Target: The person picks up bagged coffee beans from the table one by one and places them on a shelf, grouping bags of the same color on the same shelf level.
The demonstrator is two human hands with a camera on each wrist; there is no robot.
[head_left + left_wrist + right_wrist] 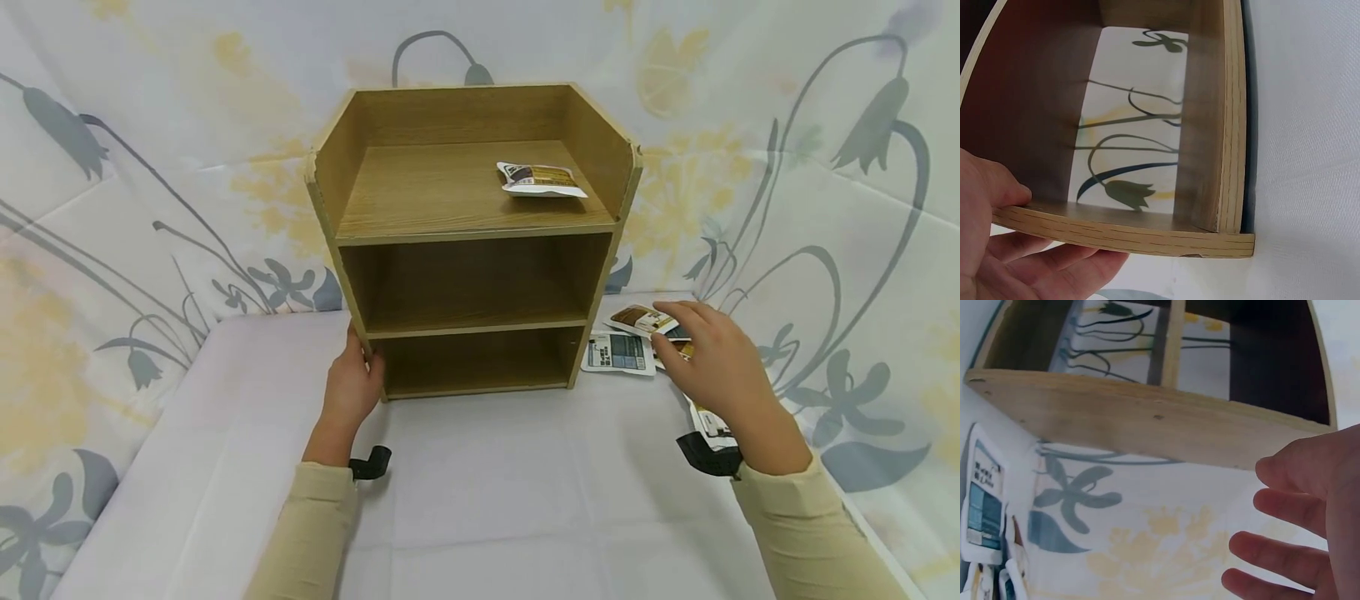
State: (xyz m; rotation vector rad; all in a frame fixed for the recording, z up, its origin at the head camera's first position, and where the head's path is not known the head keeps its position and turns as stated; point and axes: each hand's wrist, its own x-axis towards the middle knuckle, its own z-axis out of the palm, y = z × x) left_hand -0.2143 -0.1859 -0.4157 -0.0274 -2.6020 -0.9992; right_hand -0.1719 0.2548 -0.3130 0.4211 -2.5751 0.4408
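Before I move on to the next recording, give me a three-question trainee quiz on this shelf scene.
1. True or false: the top of the wooden shelf unit holds one packet.
2. Which hand grips the unit's side panel? A. left hand B. right hand C. both
3. Fill in: the loose packets on the table lie to the unit's ____ in the head view.

Key: 1 true. 2 A; its thumb curls over the panel edge in the left wrist view. 3 right, under the open right hand.

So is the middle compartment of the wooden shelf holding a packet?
No, the middle compartment is bare; the only packet on the shelf lies on its top level.
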